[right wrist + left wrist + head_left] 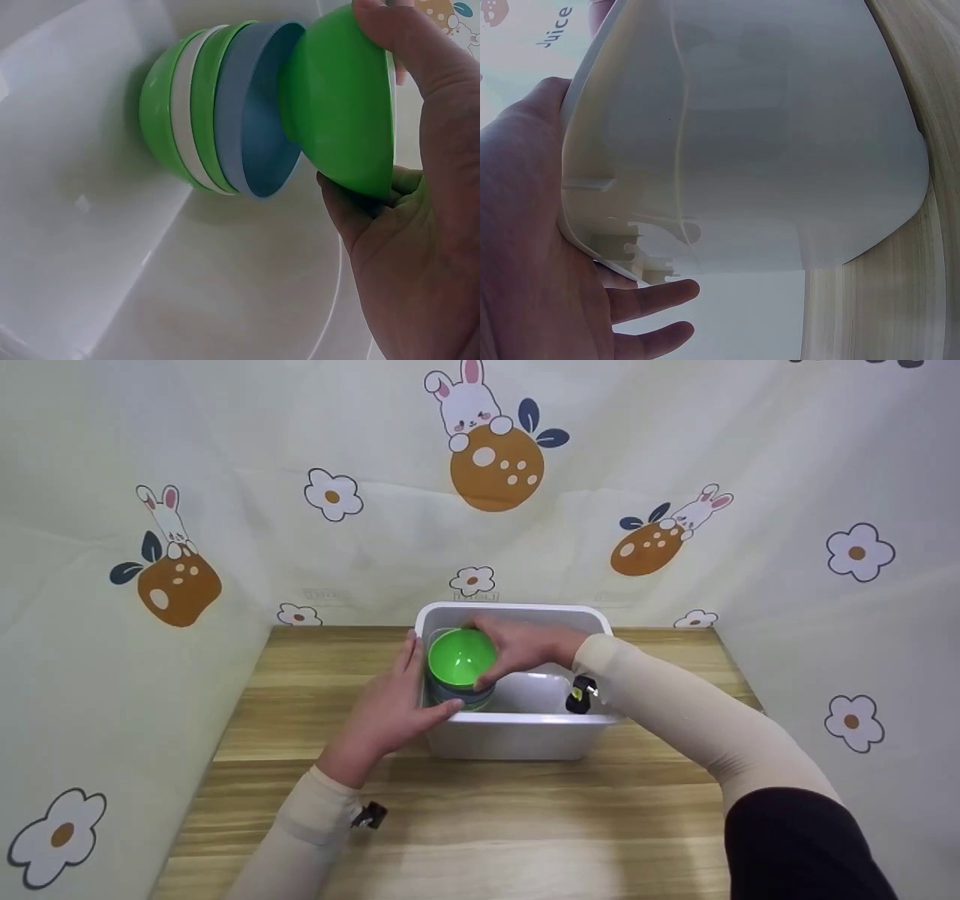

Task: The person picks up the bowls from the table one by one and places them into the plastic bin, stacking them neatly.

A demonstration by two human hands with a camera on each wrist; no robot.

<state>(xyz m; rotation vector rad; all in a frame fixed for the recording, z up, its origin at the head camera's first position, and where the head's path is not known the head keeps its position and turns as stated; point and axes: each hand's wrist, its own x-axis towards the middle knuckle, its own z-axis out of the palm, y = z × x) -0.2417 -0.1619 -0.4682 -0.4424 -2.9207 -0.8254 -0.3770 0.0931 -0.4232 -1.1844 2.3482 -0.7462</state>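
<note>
My right hand [517, 645] grips a bright green bowl [341, 105] by its rim, thumb and fingers on opposite sides. The bowl is tilted a little, its base at the mouth of a grey-blue bowl [259, 112]. That one tops a nested stack of green and white bowls [161, 112] inside a white plastic bin [517, 739]. My left hand [386, 709] rests against the bin's near left corner, its thumb along the front rim and its fingers fairly straight along the left side. In the left wrist view, two fingers [652, 300] extend past the rim.
The bin stands on a wood-grain table [480, 810], close to the back wall. A pale cloth [375, 540] printed with rabbits, oranges and flowers hangs behind and at both sides. The bin's right half shows its bare floor [532, 690].
</note>
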